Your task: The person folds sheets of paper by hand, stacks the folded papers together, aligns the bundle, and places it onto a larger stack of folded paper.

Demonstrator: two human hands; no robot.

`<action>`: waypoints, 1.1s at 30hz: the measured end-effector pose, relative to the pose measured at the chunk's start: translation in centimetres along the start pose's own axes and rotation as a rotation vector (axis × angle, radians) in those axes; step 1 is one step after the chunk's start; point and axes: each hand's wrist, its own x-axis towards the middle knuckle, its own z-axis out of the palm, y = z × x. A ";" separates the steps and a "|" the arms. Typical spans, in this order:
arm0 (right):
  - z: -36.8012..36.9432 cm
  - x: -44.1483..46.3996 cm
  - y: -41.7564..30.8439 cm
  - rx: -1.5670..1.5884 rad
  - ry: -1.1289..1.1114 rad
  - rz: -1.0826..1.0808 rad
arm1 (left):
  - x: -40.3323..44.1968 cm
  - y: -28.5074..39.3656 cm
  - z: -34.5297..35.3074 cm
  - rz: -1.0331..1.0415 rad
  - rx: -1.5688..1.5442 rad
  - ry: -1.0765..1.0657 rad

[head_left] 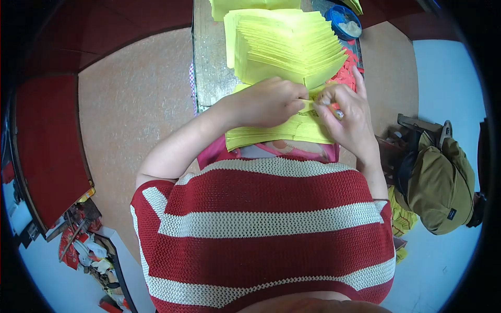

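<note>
On the bench lies a stack of yellow paper sheets (276,134), and both hands are over it. My left hand (274,101) is closed, its thumb and curled fingers pinching the left side of a small yellow paper piece (308,106). My right hand (345,112) pinches the right side of that piece, with one finger raised. Just beyond the hands stands a thick fanned pile of folded yellow paper (287,47). Small red paper pieces (346,72) lie beside the pile, near my right hand.
A blue bowl (343,23) with something pale inside sits at the bench's far right. More yellow paper (253,4) lies at the far end. An olive bag (441,182) rests at the right. Cluttered items (96,255) lie at the lower left.
</note>
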 end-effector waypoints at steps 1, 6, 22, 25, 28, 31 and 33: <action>0.3 0.3 0.3 0.032 0.018 0.005 | 0.1 0.1 0.0 0.000 0.002 0.000; -1.6 -0.6 -0.1 -0.217 0.121 -0.060 | 0.7 0.7 -1.2 -0.022 0.064 -0.086; 0.7 -0.1 0.0 -0.039 0.000 -0.035 | 0.0 -0.5 0.1 0.046 0.148 0.017; 0.6 -1.3 -0.1 -0.007 -0.068 -0.041 | 0.6 -0.3 -1.0 -0.053 -0.015 -0.092; -0.3 -1.2 -0.1 0.031 -0.096 0.042 | 0.0 -0.6 -0.4 -0.056 -0.083 -0.086; 0.4 -0.2 0.4 0.011 -0.007 0.024 | 0.2 -0.1 -0.3 0.035 -0.024 -0.026; 1.0 0.5 0.7 0.094 0.092 0.000 | 0.3 0.1 -0.4 -0.002 -0.052 -0.045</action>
